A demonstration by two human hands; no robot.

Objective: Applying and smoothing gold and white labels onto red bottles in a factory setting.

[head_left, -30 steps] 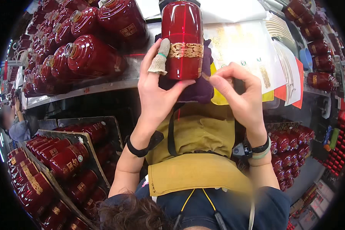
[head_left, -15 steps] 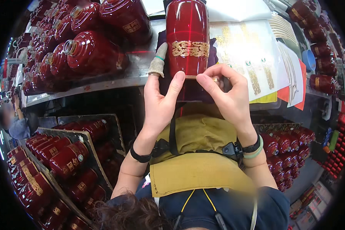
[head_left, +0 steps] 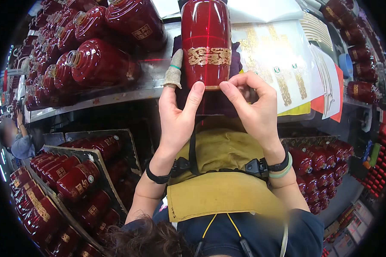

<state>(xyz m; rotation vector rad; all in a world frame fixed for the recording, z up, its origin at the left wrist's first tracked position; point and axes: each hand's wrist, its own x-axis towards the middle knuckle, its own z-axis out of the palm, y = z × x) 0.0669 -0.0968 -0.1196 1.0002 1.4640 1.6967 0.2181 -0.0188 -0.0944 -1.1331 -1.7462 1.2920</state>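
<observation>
A glossy dark red bottle (head_left: 206,36) lies on a dark purple cloth (head_left: 235,64), its base toward me. A gold patterned band (head_left: 209,56) runs across it near the base, and a thin red light line passes lengthwise over it. My left hand (head_left: 178,113) steadies the bottle's left side. Its index finger wears a knitted finger sleeve (head_left: 173,73), and the thumb presses at the base edge. At the right corner of the base, my right hand (head_left: 257,103) has its thumb and bent index finger closed against the bottle; its other fingertips are partly hidden.
Red bottles (head_left: 101,62) crowd the bench's left side. Clear sheets with gold decals (head_left: 283,81) lie right of the cloth, near a blue cup (head_left: 345,65). Racks of red bottles (head_left: 75,180) stand below left, more (head_left: 319,171) below right. Another person (head_left: 21,143) is at far left.
The bottle and my left hand appear slightly further left, along with a small shift of the whole view. Both hands keep nearly the same grip at the base.
</observation>
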